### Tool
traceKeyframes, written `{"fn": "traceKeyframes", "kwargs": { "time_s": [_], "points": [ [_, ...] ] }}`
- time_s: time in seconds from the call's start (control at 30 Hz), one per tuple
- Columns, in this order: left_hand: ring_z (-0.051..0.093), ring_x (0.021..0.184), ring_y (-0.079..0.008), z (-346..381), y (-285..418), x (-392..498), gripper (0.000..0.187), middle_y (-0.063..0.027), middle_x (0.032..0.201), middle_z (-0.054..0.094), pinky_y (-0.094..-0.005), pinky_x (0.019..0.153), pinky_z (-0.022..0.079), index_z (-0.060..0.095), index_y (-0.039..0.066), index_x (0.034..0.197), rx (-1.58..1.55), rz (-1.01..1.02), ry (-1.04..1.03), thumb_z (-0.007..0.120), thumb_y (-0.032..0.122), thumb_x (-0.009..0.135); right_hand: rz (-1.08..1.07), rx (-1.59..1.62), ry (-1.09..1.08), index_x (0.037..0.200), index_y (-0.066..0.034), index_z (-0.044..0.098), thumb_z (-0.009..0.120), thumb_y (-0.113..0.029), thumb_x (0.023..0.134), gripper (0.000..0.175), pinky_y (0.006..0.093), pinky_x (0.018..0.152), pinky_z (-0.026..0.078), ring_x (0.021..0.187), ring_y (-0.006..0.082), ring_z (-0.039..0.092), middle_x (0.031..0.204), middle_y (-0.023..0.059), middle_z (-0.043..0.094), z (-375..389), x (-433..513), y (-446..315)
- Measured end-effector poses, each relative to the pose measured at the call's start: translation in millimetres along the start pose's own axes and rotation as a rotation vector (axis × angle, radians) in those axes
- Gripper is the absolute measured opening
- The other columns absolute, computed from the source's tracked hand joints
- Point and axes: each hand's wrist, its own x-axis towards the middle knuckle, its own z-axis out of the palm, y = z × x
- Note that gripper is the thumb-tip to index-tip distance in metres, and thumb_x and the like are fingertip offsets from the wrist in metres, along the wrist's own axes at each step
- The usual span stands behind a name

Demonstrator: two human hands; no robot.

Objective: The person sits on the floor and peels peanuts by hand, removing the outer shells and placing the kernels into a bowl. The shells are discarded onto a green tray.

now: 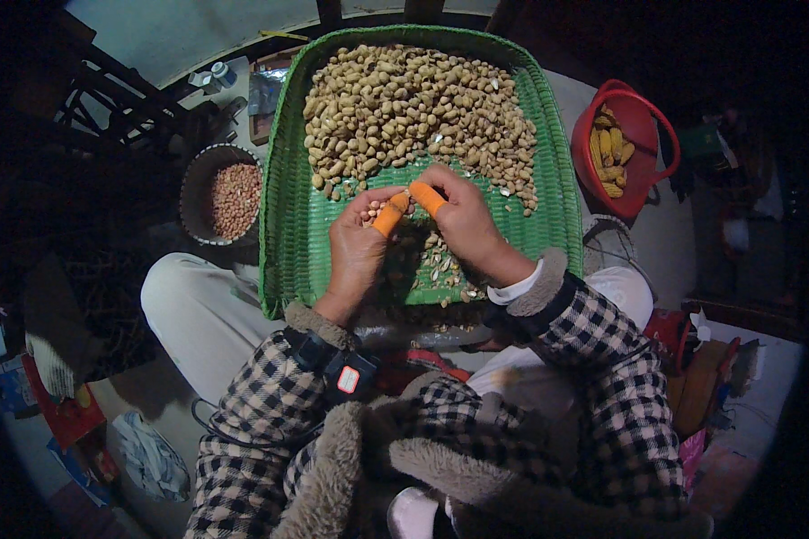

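Observation:
A green woven tray [556, 145] lies before me, its far part heaped with unshelled peanuts [411, 101]. Over its middle my left hand [356, 246] cups several shelled peanut kernels [372, 210]. My right hand [470, 226] meets it thumb to thumb, pinching a small pale peanut between the tips; the fingers hide most of it. Orange covers wrap the left thumb [391, 213] and the right thumb [429, 197]. Below the hands, broken peanut shells [441, 264] are scattered on the tray's near part.
Left of the tray stands a round basket [199, 195] holding reddish peanut kernels [236, 202]. To the right is a red plastic basket [640, 182] with corn cobs [610, 151]. My knees flank the tray's near corners. A clear plastic bag [418, 337] lies under its near edge.

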Motion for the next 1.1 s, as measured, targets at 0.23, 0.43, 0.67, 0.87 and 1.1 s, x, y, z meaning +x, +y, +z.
{"fn": "traceKeyframes", "kwargs": {
  "time_s": [0.23, 0.43, 0.67, 0.87, 1.1],
  "points": [
    [0.065, 0.092, -0.0074, -3, -4, 1, 0.023, -0.0026, 0.106, 0.071, -0.0202, 0.08, 0.052, 0.07, 0.002, 0.119, -0.017, 0.029, 0.032, 0.07, 0.005, 0.096, 0.042, 0.113, -0.001, 0.093, -0.0005, 0.064, 0.065, -0.015, 0.095, 0.015, 0.0338, 0.064, 0.044, 0.07, 0.0177, 0.055, 0.078, 0.0093, 0.06, 3, 2, 4],
    [0.065, 0.093, -0.0071, 3, -5, -3, 0.023, -0.0024, 0.106, 0.071, -0.0209, 0.082, 0.052, 0.071, 0.002, 0.118, -0.03, 0.09, 0.014, 0.069, 0.001, 0.095, -0.043, -0.075, 0.034, 0.093, -0.0014, 0.064, 0.067, -0.014, 0.097, 0.013, 0.0277, 0.066, 0.042, 0.075, 0.0099, 0.051, 0.081, 0.0011, 0.058, 2, -2, 5],
    [0.06, 0.083, -0.0026, 7, 3, -5, 0.022, 0.001, 0.103, 0.071, -0.0172, 0.07, 0.046, 0.071, 0.003, 0.118, -0.062, 0.058, 0.059, 0.07, 0.005, 0.095, -0.01, 0.1, 0.069, 0.091, -0.0022, 0.064, 0.065, -0.016, 0.101, 0.017, 0.0247, 0.064, 0.04, 0.072, 0.0079, 0.049, 0.08, -0.0024, 0.057, 12, -2, 7],
    [0.05, 0.069, -0.0002, 5, 14, -7, 0.021, 0.0019, 0.096, 0.071, -0.0156, 0.06, 0.038, 0.071, 0.006, 0.116, -0.249, -0.181, 0.034, 0.071, 0.012, 0.096, 0.19, 0.308, -0.011, 0.088, -0.0032, 0.062, 0.064, -0.024, 0.103, 0.026, 0.0217, 0.062, 0.035, 0.07, 0.0042, 0.044, 0.078, -0.0055, 0.053, 11, -2, 9],
    [0.053, 0.069, -0.0015, 9, 13, -6, 0.024, 0.0016, 0.096, 0.072, -0.0171, 0.061, 0.041, 0.07, 0.005, 0.12, -0.082, -0.16, 0.06, 0.069, 0.011, 0.097, -0.152, -0.042, 0.072, 0.086, -0.0012, 0.059, 0.067, -0.013, 0.096, 0.018, 0.0325, 0.063, 0.04, 0.07, 0.0171, 0.05, 0.076, 0.0048, 0.051, 7, 9, 11]
  ]
}}
